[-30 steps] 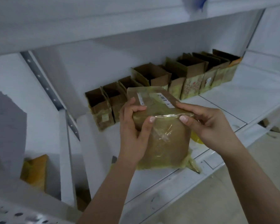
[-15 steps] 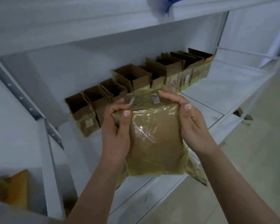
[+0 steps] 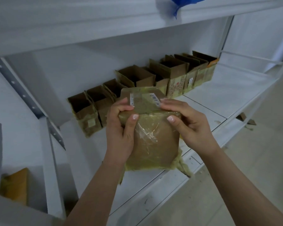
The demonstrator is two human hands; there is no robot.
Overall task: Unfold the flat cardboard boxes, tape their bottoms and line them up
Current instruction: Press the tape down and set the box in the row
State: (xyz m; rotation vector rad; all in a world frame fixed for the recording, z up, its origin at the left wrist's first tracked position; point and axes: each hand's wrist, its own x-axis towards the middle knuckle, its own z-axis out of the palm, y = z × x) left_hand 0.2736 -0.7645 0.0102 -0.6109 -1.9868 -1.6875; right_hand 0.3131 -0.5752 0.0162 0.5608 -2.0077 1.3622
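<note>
I hold a flat brown cardboard box (image 3: pixel 155 141), wrapped in yellowish tape with white label strips near its top, in front of the white shelf (image 3: pixel 219 95). My left hand (image 3: pixel 121 128) grips its upper left edge, thumb on the front face. My right hand (image 3: pixel 185 121) grips the upper right edge, fingers curled over a top flap that bends away from me. Loose tape hangs from the box's bottom right corner. Behind it, a row of several opened boxes (image 3: pixel 137 75) stands along the shelf's back wall, tops open.
A blue plastic piece (image 3: pixel 183 2) hangs over the upper shelf's edge. A yellow-brown box (image 3: pixel 15 185) sits at lower left behind a white upright. A perforated metal brace (image 3: pixel 18 88) slants at left. Cardboard scraps (image 3: pixel 245 118) lie on the floor at right.
Both hands have shifted their hold at the box's top edge, and the top flap now bends back more. The view has swung a little so the box row sits further right.
</note>
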